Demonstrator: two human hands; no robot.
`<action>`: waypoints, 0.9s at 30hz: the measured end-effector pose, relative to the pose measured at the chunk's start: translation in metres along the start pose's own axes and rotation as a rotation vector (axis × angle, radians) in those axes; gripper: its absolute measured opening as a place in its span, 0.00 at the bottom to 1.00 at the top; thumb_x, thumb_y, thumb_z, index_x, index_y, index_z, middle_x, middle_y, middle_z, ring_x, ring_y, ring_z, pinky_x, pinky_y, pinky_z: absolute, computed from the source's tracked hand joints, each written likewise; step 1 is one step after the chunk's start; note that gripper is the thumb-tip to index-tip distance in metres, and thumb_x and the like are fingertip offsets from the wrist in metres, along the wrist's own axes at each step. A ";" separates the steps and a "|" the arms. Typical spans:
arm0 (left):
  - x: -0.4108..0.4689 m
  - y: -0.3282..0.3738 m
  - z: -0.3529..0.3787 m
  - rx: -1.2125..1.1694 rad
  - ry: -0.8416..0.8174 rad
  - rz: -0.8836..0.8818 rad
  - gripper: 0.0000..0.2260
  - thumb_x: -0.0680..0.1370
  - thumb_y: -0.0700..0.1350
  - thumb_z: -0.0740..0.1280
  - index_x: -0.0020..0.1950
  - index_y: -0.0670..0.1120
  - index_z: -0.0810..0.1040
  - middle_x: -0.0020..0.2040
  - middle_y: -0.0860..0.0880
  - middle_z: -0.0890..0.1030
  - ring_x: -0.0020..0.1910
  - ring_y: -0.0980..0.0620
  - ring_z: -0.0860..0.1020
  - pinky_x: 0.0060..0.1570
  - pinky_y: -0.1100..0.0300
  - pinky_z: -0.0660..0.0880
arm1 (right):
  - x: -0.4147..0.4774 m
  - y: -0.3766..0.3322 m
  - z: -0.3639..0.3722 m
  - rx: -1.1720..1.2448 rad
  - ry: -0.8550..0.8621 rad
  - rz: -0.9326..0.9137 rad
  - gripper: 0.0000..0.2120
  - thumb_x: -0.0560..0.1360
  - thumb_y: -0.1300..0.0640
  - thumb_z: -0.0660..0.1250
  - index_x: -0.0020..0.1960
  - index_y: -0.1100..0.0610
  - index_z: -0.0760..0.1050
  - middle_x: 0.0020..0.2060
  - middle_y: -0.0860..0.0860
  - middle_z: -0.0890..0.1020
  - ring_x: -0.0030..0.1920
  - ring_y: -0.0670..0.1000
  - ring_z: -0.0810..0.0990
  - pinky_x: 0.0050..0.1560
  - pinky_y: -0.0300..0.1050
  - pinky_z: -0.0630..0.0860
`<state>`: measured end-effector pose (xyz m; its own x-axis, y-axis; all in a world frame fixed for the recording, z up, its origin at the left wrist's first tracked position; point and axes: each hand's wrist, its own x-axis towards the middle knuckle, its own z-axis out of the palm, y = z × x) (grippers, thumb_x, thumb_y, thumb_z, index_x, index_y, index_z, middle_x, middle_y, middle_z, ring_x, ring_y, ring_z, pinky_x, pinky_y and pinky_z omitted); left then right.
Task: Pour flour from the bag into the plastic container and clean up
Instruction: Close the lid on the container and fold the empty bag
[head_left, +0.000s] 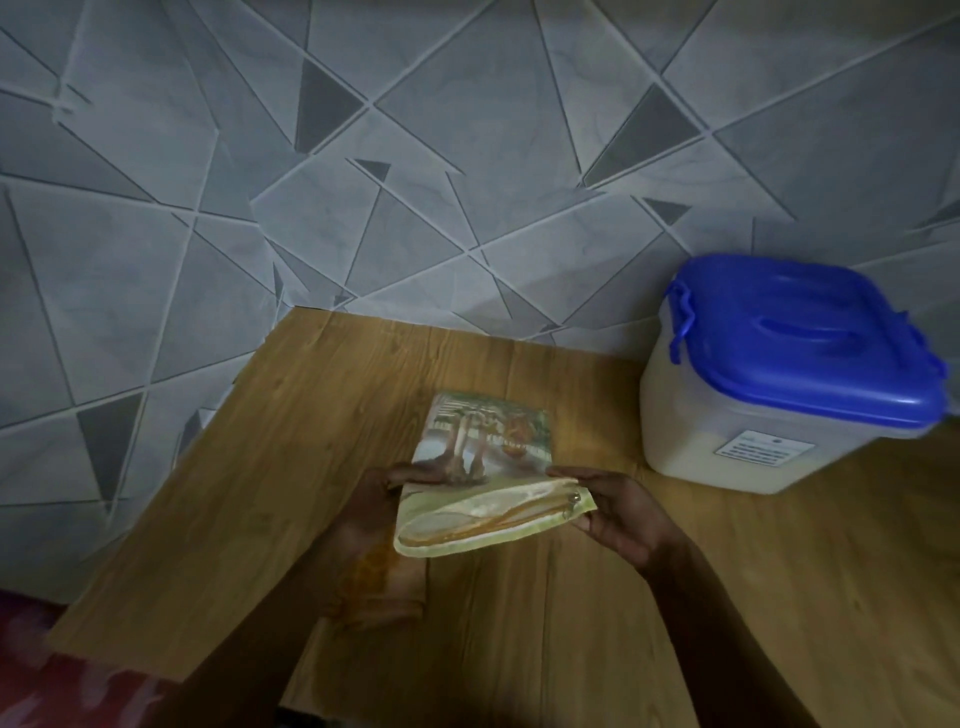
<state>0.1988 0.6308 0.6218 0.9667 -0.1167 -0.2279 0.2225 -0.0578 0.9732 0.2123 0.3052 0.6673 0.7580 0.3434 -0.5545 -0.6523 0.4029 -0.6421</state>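
Counter (270, 467): wood-grain laminate, its far edge against a grey wall (208, 182) of triangular relief panels.

Plastic container (769, 410): translucent, boxy, pale contents; blue clip-on lid (810, 338) shut; near the far right edge. Label text illegible.

Flour bag (485, 467): flattened printed paper, long axis running toward the far edge, open mouth facing the person; print blurred.

Left hand (374, 509), right hand (618, 514): fingers pinched the bag's near corners; dim lighting obscured detail.

Dim light – grey geometric-patterned wall (415, 156) behind a wooden table (779, 597).
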 end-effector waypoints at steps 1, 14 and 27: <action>-0.002 -0.007 -0.003 0.017 0.016 -0.030 0.23 0.68 0.50 0.78 0.57 0.37 0.83 0.54 0.44 0.85 0.55 0.45 0.83 0.56 0.54 0.79 | 0.000 0.003 -0.001 0.026 -0.030 -0.011 0.11 0.74 0.70 0.64 0.51 0.68 0.83 0.49 0.64 0.84 0.46 0.58 0.86 0.44 0.48 0.84; -0.021 -0.030 0.019 -0.230 0.245 -0.194 0.29 0.65 0.54 0.79 0.47 0.28 0.81 0.50 0.33 0.83 0.53 0.41 0.83 0.58 0.46 0.79 | 0.041 0.049 0.005 -0.550 0.210 -0.174 0.19 0.73 0.59 0.76 0.63 0.57 0.78 0.54 0.54 0.84 0.49 0.54 0.85 0.40 0.47 0.84; -0.025 -0.002 0.023 -0.237 0.329 -0.072 0.19 0.66 0.48 0.81 0.36 0.36 0.75 0.34 0.41 0.72 0.42 0.43 0.79 0.51 0.48 0.82 | 0.042 0.045 0.015 -0.252 0.145 -0.284 0.17 0.71 0.67 0.75 0.58 0.67 0.79 0.56 0.59 0.84 0.57 0.61 0.84 0.56 0.62 0.81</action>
<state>0.1716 0.6114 0.6252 0.9280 0.2045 -0.3114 0.2770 0.1799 0.9439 0.2151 0.3510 0.6230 0.9115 0.1184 -0.3939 -0.4112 0.2375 -0.8801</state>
